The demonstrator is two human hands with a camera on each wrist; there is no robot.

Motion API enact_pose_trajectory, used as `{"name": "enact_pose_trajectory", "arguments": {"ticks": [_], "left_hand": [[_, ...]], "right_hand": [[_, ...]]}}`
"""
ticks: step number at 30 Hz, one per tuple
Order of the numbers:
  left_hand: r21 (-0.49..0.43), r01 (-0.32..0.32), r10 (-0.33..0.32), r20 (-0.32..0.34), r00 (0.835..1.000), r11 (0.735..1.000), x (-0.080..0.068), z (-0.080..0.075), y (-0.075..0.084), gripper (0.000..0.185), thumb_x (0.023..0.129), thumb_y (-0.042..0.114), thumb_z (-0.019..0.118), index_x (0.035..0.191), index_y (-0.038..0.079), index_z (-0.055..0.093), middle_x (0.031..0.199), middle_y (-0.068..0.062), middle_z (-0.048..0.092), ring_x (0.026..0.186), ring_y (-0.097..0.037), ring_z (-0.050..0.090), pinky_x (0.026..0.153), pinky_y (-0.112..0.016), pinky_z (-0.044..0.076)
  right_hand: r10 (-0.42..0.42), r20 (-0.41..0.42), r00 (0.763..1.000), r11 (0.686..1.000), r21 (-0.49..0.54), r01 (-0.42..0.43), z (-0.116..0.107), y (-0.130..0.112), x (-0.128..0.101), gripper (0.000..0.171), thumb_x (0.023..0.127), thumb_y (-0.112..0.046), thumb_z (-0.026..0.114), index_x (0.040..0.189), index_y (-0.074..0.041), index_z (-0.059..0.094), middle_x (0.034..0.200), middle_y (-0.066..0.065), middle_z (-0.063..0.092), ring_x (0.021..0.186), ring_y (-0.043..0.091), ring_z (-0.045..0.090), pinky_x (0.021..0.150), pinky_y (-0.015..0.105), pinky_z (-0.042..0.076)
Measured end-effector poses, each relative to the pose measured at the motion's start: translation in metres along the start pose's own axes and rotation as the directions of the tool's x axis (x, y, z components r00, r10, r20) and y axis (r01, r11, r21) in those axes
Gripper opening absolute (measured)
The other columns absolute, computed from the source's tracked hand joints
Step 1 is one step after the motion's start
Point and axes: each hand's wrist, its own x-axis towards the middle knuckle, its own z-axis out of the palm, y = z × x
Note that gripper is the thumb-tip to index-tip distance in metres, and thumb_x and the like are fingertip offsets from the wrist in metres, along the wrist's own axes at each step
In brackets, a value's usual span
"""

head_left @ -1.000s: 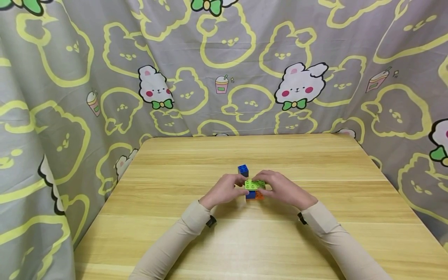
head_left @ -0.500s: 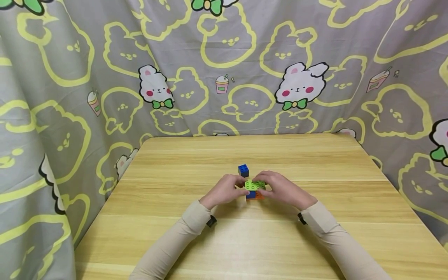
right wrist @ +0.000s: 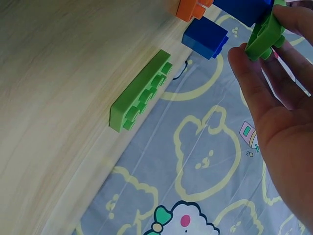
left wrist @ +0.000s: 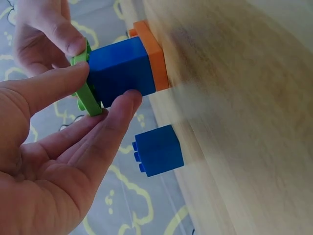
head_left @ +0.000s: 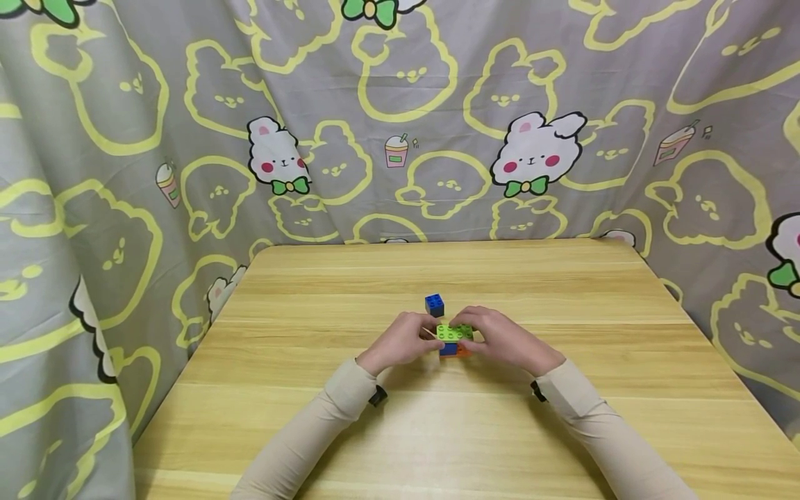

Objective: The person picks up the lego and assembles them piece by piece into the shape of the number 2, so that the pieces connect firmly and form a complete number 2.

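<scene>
A flat light-green building brick lies over a blue brick, which stands on one end of a flat orange brick. In the left wrist view the green brick looks slightly tilted against the blue one. My left hand pinches the green brick's left end, with one fingertip against the blue brick's side. At the other end, my right hand pinches the same green brick between thumb and fingers. The orange brick's right part is partly hidden by the right hand in the head view.
A loose blue brick stands on the wooden table just behind the stack. Another green brick rests on the table in the right wrist view, hidden in the head view. A patterned curtain hangs around the table.
The green brick has shifted slightly downward in the head view. Both hands have hardly moved and keep their hold; the loose blue brick stays put.
</scene>
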Motion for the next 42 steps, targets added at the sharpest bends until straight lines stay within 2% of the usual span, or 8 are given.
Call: {"name": "enact_pose_trajectory", "arguments": {"ticks": [11,20,28,42], "left_hand": [[0.002,0.012,-0.012,-0.006,1.0,1.0,0.0003,0.002,-0.0006,0.027,0.093,0.013,0.077,0.116,0.0,0.07,0.107,-0.01,0.075,0.095,-0.017,0.073,0.081,-0.028,0.059],[0.034,0.005,-0.004,-0.009,1.0,0.999,-0.0013,0.0017,0.0003,0.028,0.094,0.017,0.076,0.117,0.002,0.07,0.106,-0.008,0.075,0.095,-0.015,0.072,0.08,-0.025,0.057],[0.062,-0.002,0.003,-0.013,1.0,0.998,-0.0001,0.0024,-0.0003,0.025,0.094,0.017,0.076,0.114,0.003,0.071,0.104,-0.008,0.076,0.094,-0.015,0.071,0.08,-0.025,0.056],[0.054,-0.013,0.014,-0.014,1.0,0.998,0.0003,0.0033,-0.0008,0.026,0.093,0.014,0.076,0.115,0.001,0.07,0.103,-0.008,0.075,0.092,-0.014,0.072,0.08,-0.026,0.057]], "right_hand": [[-0.002,0.005,1.0,1.0,0.002,0.002,0.0002,-0.0005,0.0001,0.029,0.094,-0.015,0.076,0.122,-0.01,0.071,0.121,0.002,0.068,0.11,0.019,0.066,0.092,0.038,0.057],[0.029,0.004,1.0,1.0,0.003,-0.029,-0.0017,-0.0014,-0.0011,0.028,0.094,-0.017,0.076,0.122,-0.012,0.071,0.122,0.001,0.068,0.112,0.018,0.065,0.093,0.038,0.057],[0.016,0.003,1.0,1.0,0.005,-0.016,-0.0013,-0.0002,-0.0008,0.029,0.093,-0.014,0.077,0.121,-0.011,0.071,0.121,0.002,0.069,0.11,0.019,0.066,0.091,0.038,0.057],[0.025,0.018,1.0,0.999,0.027,-0.025,-0.0029,-0.001,-0.0004,0.029,0.093,-0.014,0.077,0.122,-0.011,0.072,0.12,0.001,0.068,0.109,0.018,0.066,0.091,0.037,0.057]]}}
